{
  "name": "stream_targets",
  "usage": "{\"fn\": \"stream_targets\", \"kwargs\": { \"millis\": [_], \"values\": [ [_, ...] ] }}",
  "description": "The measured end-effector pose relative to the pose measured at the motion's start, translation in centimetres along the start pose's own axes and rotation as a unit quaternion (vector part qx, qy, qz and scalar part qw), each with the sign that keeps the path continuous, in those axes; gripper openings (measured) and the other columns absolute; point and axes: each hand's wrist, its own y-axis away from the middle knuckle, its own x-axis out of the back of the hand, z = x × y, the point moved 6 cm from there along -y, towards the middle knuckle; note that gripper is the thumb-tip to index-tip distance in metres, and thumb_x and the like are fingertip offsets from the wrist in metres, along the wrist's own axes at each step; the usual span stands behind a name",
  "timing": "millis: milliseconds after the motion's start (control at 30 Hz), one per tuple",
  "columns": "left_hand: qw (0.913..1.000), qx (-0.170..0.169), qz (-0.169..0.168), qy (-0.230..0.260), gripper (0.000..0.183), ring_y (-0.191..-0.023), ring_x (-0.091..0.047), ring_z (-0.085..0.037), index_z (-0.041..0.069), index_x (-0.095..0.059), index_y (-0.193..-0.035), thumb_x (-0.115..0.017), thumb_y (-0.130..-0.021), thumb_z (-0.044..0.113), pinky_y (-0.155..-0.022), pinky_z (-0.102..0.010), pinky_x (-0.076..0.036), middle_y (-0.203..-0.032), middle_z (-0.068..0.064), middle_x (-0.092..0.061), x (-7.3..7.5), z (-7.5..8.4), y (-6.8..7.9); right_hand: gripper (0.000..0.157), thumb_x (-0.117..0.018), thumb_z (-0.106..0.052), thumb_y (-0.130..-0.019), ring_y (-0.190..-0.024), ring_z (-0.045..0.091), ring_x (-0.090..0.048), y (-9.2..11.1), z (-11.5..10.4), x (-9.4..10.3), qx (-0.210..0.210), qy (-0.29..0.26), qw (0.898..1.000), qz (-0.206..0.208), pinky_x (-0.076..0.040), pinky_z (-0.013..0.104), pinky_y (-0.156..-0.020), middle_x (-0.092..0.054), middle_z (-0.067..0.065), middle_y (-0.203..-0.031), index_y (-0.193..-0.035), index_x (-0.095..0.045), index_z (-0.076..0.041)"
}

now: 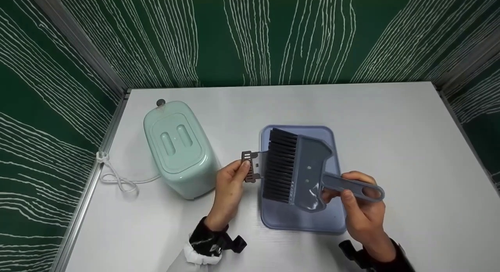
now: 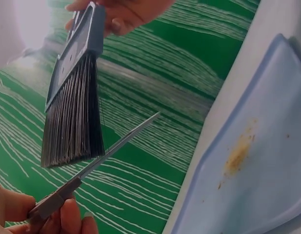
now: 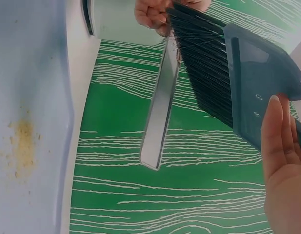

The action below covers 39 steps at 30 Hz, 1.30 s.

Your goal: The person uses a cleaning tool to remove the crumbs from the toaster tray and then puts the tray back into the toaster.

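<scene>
My left hand pinches the slotted grey end of a thin metal crumb tray, thumb on top. In my right hand is a grey-blue hand brush, gripped by its handle. Its dark bristles point left and cover much of the crumb tray in the head view. In the left wrist view, the bristle tips lie right at the metal surface. Both are held above a blue rectangular tray. A small heap of yellow-brown crumbs lies on that tray, with specks scattered around it.
A mint-green toaster with a closed lid stands left of my left hand. Its white cord runs to the table's left edge. Green panels with white lines enclose the white table at the back and sides.
</scene>
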Motion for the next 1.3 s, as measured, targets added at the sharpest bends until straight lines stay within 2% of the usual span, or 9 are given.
{"fn": "stream_targets", "kwargs": {
  "millis": [200,367,733,967,1300],
  "values": [
    [0.9999,0.006,-0.011,-0.001,0.024,-0.081,-0.064,-0.017,-0.009,-0.074,-0.106,-0.060,-0.106,0.010,-0.074,-0.027,-0.051,-0.088,-0.011,-0.074,-0.2,0.0,0.1,0.026,-0.045,0.012,-0.106,-0.083,0.021,-0.073,0.0,0.6,0.3,-0.038,0.030,0.999,-0.020,-0.061,0.026,-0.078,-0.072,0.023,-0.093,-0.128,-0.042,0.025],
    [0.9998,0.011,-0.013,0.010,0.024,-0.082,-0.064,-0.017,-0.011,-0.073,-0.106,-0.059,-0.106,0.008,-0.074,-0.027,-0.051,-0.089,-0.011,-0.074,-0.2,0.0,0.1,0.025,-0.045,0.014,-0.105,-0.082,0.020,-0.073,-0.3,0.7,1.0,-0.062,0.033,0.997,-0.011,-0.060,0.026,-0.078,-0.071,0.022,-0.091,-0.128,-0.043,0.024],
    [0.9998,0.010,0.005,0.015,0.022,-0.081,-0.064,-0.016,-0.013,-0.072,-0.106,-0.059,-0.105,0.004,-0.074,-0.027,-0.052,-0.090,-0.012,-0.075,0.5,0.5,-0.2,0.025,-0.047,0.016,-0.103,-0.079,0.021,-0.074,-1.0,0.1,2.7,-0.047,0.044,0.998,0.025,-0.061,0.026,-0.076,-0.073,0.023,-0.091,-0.127,-0.045,0.024],
    [0.9996,0.009,0.011,0.023,0.022,-0.082,-0.069,-0.016,-0.015,-0.071,-0.106,-0.058,-0.105,0.002,-0.075,-0.027,-0.056,-0.097,-0.017,-0.077,0.7,0.8,-0.3,0.026,-0.045,0.020,-0.101,-0.078,0.020,-0.074,-1.5,-0.3,3.6,-0.057,0.072,0.994,0.051,-0.061,0.024,-0.073,-0.073,0.021,-0.092,-0.126,-0.048,0.021],
    [0.9997,-0.001,0.012,0.021,0.023,-0.083,-0.068,-0.017,-0.015,-0.071,-0.108,-0.056,-0.106,0.002,-0.074,-0.027,-0.056,-0.097,-0.019,-0.076,0.9,1.0,-0.3,0.026,-0.043,0.023,-0.099,-0.073,0.018,-0.073,-1.9,-0.6,4.5,-0.071,0.117,0.988,0.077,-0.061,0.023,-0.071,-0.073,0.018,-0.086,-0.124,-0.051,0.019]
  ]
}}
